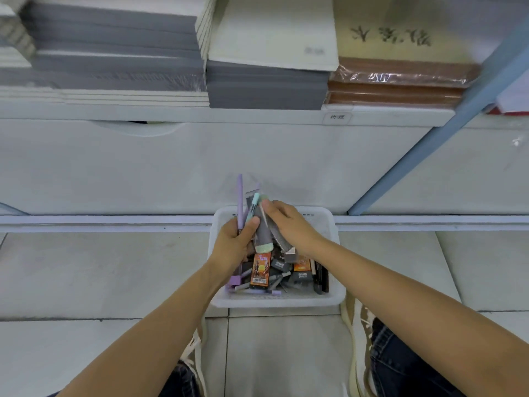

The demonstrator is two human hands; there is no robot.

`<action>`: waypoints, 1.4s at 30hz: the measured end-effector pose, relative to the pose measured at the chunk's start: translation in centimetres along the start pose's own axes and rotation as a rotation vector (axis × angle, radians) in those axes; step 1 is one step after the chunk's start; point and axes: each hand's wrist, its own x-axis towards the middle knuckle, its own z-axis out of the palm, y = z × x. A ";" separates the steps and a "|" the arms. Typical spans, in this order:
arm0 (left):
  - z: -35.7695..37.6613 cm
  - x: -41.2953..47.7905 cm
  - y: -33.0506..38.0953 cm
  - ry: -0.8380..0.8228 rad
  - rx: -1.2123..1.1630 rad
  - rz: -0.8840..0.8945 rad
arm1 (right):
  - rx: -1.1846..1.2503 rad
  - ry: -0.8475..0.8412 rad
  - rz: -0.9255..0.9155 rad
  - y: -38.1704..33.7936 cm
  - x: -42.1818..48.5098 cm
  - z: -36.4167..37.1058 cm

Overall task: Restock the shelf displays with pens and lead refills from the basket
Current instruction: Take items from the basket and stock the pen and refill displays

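Plastic pens (240,196) look light and slick to us; our left hand (234,245) grips their barrels, right hand (289,224) pinches grey packs (262,233).

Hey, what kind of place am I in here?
Probably a stationery shop: stacked notebooks fill a labelled shelf, and a white basket of pens and refill packs sits on the floor.

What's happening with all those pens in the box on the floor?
A person is bent over a white basket on the floor, below a shelf stacked with notebooks. The left hand holds a purple pen and a teal pen upright above the basket. The right hand pinches a grey packet with a green end. More pens and packets, such as an orange packet, lie in the basket.
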 end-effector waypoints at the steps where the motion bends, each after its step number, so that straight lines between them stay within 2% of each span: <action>1: -0.1 -0.1 0.8 0.020 0.026 0.020 | 0.009 -0.001 -0.013 -1.0 -0.1 -0.4; 7: -0.2 -1.8 6.0 0.117 -0.015 0.156 | 0.042 0.002 -0.170 -7.9 -2.5 -3.1; 11: -0.1 -3.8 10.2 0.069 -0.030 0.238 | 0.198 0.029 -0.259 -12.5 -4.7 -4.9; 15: 0.4 -6.0 15.1 0.001 -0.019 0.334 | 0.372 0.009 -0.226 -17.4 -6.5 -6.6; 21: 2.0 -8.5 22.8 -0.004 0.043 0.502 | 0.264 0.045 -0.526 -24.3 -10.7 -9.7; 28: 3.8 -10.0 30.7 -0.006 0.079 0.688 | 0.138 0.323 -0.823 -33.2 -14.6 -17.1; 32: 4.9 -10.0 34.0 -0.008 0.100 0.764 | 0.098 0.506 -0.916 -37.3 -15.6 -21.8; 42: 6.1 -8.2 37.5 -0.013 0.105 0.775 | -0.223 0.739 -0.876 -40.0 -12.5 -26.8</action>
